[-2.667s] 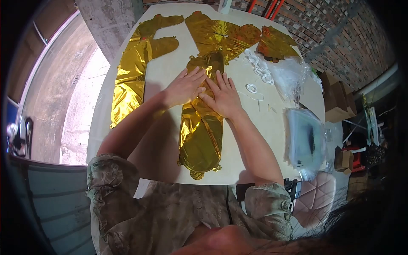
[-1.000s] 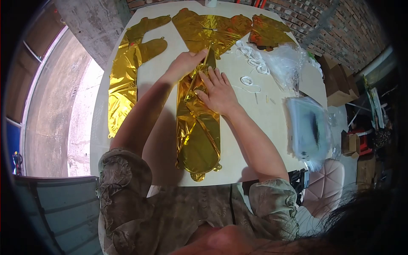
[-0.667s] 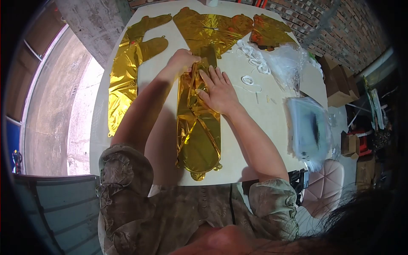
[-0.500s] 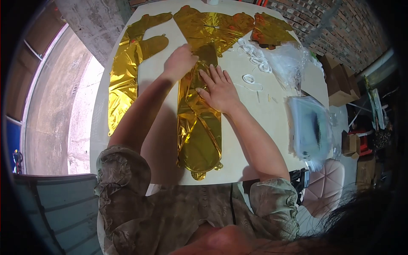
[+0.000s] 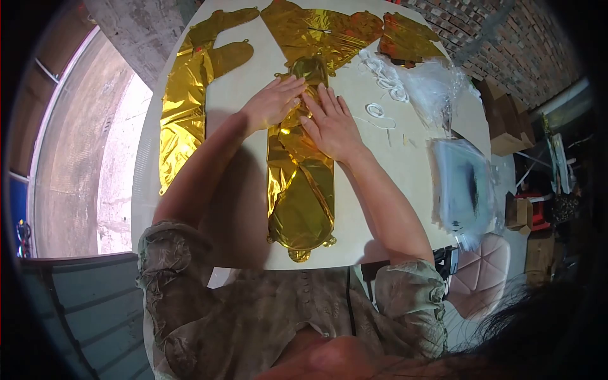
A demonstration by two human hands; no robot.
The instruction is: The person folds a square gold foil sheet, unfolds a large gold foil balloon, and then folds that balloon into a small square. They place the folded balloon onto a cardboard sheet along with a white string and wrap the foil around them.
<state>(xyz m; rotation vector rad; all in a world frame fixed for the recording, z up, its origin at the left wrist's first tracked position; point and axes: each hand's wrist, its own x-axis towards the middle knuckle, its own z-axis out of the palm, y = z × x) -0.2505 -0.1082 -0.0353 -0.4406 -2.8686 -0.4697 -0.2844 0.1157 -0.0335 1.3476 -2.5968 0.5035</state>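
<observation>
A flat gold foil balloon (image 5: 301, 212) lies lengthwise in front of me, its rounded, tabbed end near the table's front edge. My left hand (image 5: 273, 104) rests on its upper left side, fingers stretched out to the right. Flat on the upper right side lies my right hand (image 5: 332, 126), fingers pointing away from me. The fingertips of both hands come close together over the creased foil. Beyond them, the balloon's far end overlaps a wider gold foil piece (image 5: 316, 31). Part of the foil is hidden under my hands.
On the left lies another gold foil balloon (image 5: 183, 114); a folded one (image 5: 408, 41) sits at the far right. White ribbon coils (image 5: 375, 111), a crumpled clear plastic bag (image 5: 427, 95) and a stack of clear plastic sleeves (image 5: 465, 187) are on the table's right. Cardboard boxes (image 5: 503, 120) stand beyond it.
My left hand has gone from a closed grip at the foil's left edge to lying flat with fingers extended. The balloon's far end now shows unfolded. My right hand has shifted slightly.
</observation>
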